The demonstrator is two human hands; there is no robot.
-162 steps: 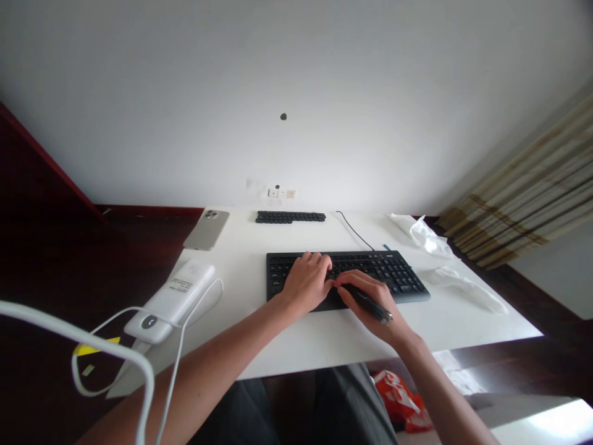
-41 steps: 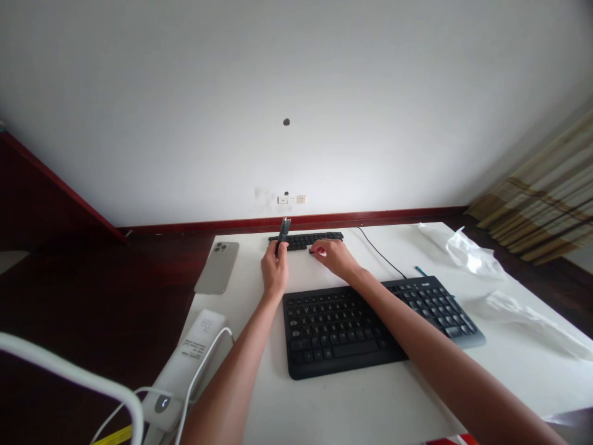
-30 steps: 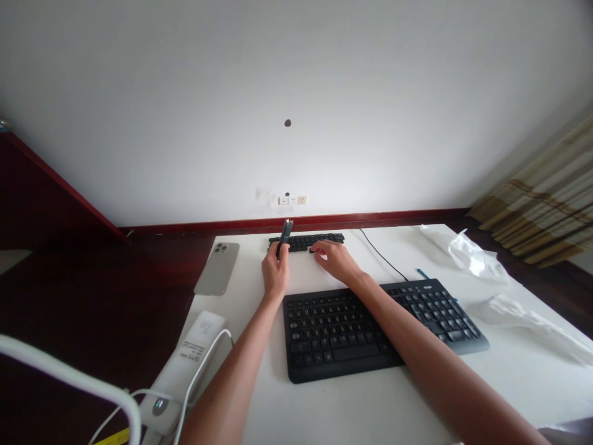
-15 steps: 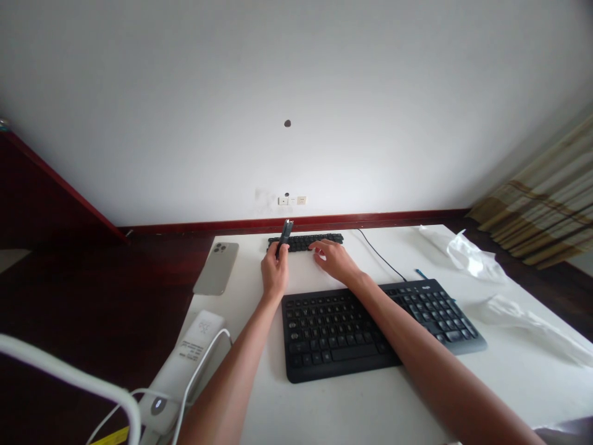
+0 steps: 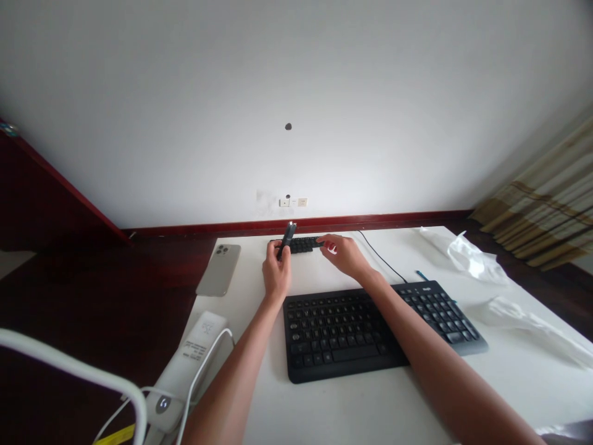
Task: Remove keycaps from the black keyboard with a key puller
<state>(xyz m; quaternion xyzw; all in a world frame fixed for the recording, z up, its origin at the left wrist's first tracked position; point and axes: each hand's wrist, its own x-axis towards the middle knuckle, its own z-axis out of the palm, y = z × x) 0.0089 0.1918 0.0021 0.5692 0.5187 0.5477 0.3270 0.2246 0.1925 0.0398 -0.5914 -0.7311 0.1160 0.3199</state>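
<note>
Upright in my left hand (image 5: 277, 272) is a slim black tool (image 5: 287, 238) with a shiny metal tip; my fingers are wrapped round it. Behind it, near the table's far edge, lie rows of small black keycaps (image 5: 301, 245). My right hand (image 5: 345, 253) is over the right end of these rows, thumb and fingers drawn together. Whatever is between those fingertips is too small to make out. Below both hands lies a large black keyboard (image 5: 338, 334), partly covered by my right forearm.
On the white table (image 5: 324, 405), a phone (image 5: 219, 272) lies at the left, behind a white power strip (image 5: 185, 364) with cables. A black cord (image 5: 382, 256) runs from the keyboard to the far edge. Crumpled clear plastic bags (image 5: 472, 256) lie at the right, near a teal stick (image 5: 420, 274).
My right hand has moved a little to the right along the keycap rows. My left hand still holds the black tool and has barely shifted.
</note>
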